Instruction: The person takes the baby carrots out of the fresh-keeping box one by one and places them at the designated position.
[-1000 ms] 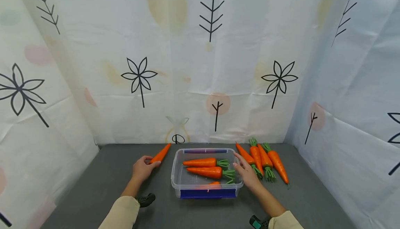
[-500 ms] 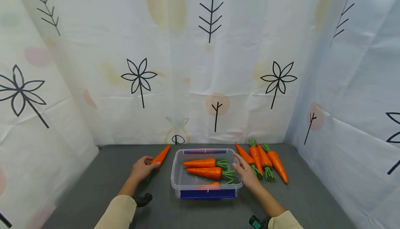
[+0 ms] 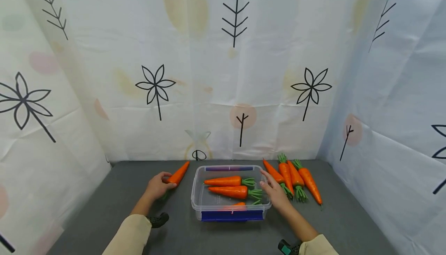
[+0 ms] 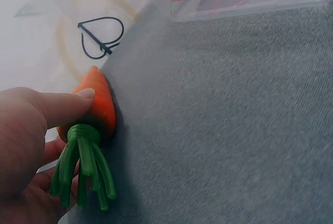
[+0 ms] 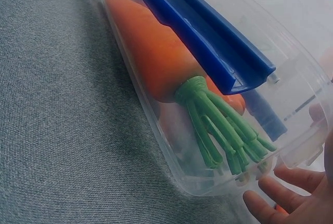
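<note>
My left hand (image 3: 156,187) holds an orange carrot (image 3: 180,173) by its thick end, left of the clear plastic box (image 3: 198,197). In the left wrist view, the thumb lies across the carrot (image 4: 104,104) and the other fingers are partly hidden behind it; its green stalks (image 4: 86,166) hang toward the camera. On the box's right side rests my right hand (image 3: 277,195), with fingers extended. The right wrist view has its fingertips beside the box's corner (image 5: 197,188). Inside lie carrots (image 3: 228,191), one partly hidden behind the near wall.
Several loose carrots (image 3: 309,185) with green tops lie right of the box, beyond the right hand. Blue latches (image 3: 231,216) line the box's near and far sides. A patterned white curtain (image 3: 216,131) encloses the grey tabletop (image 3: 195,239) at the back and sides.
My left hand has shifted slightly left and toward me with the carrot, whose green top now shows below the hand. The right hand and the box have stayed put.
</note>
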A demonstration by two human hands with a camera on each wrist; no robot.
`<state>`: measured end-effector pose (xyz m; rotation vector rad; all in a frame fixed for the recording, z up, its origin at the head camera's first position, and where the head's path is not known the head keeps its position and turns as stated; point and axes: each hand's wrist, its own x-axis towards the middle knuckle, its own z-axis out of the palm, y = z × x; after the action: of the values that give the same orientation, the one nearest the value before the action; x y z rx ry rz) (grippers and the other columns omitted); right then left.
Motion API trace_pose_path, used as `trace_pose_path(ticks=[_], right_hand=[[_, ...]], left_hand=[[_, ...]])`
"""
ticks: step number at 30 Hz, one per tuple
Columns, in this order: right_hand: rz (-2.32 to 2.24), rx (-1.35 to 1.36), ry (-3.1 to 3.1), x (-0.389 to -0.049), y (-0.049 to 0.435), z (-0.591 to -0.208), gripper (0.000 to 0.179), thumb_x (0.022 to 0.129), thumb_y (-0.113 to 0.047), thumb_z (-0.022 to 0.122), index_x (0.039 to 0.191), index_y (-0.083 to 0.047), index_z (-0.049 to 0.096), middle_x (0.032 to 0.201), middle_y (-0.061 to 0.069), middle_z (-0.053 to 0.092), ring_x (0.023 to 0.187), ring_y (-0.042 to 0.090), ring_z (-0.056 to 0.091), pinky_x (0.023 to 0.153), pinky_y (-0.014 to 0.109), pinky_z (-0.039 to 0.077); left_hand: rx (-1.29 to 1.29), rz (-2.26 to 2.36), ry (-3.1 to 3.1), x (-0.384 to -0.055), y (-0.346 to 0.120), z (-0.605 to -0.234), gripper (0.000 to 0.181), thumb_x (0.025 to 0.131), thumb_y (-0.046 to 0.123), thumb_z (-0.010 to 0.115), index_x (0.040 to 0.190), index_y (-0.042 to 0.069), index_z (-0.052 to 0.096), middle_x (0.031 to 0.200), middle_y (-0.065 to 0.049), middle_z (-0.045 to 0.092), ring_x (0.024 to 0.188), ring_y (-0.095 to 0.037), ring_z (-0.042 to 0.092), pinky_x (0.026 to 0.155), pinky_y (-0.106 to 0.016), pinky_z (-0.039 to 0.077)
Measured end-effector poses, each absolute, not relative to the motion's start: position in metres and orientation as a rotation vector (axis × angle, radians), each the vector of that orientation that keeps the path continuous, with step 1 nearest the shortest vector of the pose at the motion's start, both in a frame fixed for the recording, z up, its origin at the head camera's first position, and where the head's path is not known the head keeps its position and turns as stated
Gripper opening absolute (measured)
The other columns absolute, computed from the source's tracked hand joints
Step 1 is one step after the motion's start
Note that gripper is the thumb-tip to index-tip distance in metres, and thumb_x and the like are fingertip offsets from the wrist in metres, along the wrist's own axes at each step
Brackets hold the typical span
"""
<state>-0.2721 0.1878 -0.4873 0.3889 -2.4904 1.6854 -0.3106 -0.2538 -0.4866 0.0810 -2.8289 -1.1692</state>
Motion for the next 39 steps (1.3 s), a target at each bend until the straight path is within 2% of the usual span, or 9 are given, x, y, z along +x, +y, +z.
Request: trace_pose_path(ticks=[13,22,30,39], right_hand=[[1.695,0.369,-2.490,-0.271,0.186,-0.489,0.050,0.103,-0.020,0.048,0.150,-0.009,0.036,0.150,0.026,0.032,0.131,0.050,0.035,0.097,0.065,0.035],[1.697,0.374,-2.495,-0.272,0.187,-0.488,0.051,0.103,-0.022,0.047,0.151,-0.010,0.035,0.150,0.027,0.032,0.130,0.048,0.038,0.098,0.063,0.036],[1.715,0.397,-2.486,-0.273,0.189,-0.487,0.051,0.104,-0.022,0.047,0.151,-0.009,0.034,0.153,0.026,0.028,0.134,0.049,0.032,0.101,0.065,0.032],[1.698,0.383,-2.491,-0.273,0.187,-0.487,0.050,0.103,-0.020,0.047,0.151,-0.009,0.034,0.152,0.026,0.029,0.131,0.047,0.036,0.100,0.063,0.034]], left_hand=[[0.063,-1.235,-2.819,-0.311,-0.242,-0.489,0.047,0.086,0.023,0.075,0.122,-0.001,0.058,0.102,-0.017,0.065,0.090,-0.032,0.060,0.081,-0.049,0.049],[0.007,-1.260,-2.812,-0.312,-0.242,-0.470,0.052,0.088,0.023,0.072,0.131,-0.001,0.054,0.124,-0.028,0.055,0.108,-0.043,0.054,0.086,-0.054,0.047],[-0.118,-1.224,-2.815,-0.322,-0.231,-0.444,0.047,0.090,0.025,0.071,0.130,0.005,0.057,0.125,-0.023,0.057,0.109,-0.040,0.055,0.087,-0.053,0.047],[-0.372,-1.319,-2.861,-0.330,-0.204,-0.410,0.042,0.092,0.027,0.068,0.128,0.008,0.059,0.115,-0.014,0.063,0.102,-0.032,0.059,0.087,-0.050,0.048]])
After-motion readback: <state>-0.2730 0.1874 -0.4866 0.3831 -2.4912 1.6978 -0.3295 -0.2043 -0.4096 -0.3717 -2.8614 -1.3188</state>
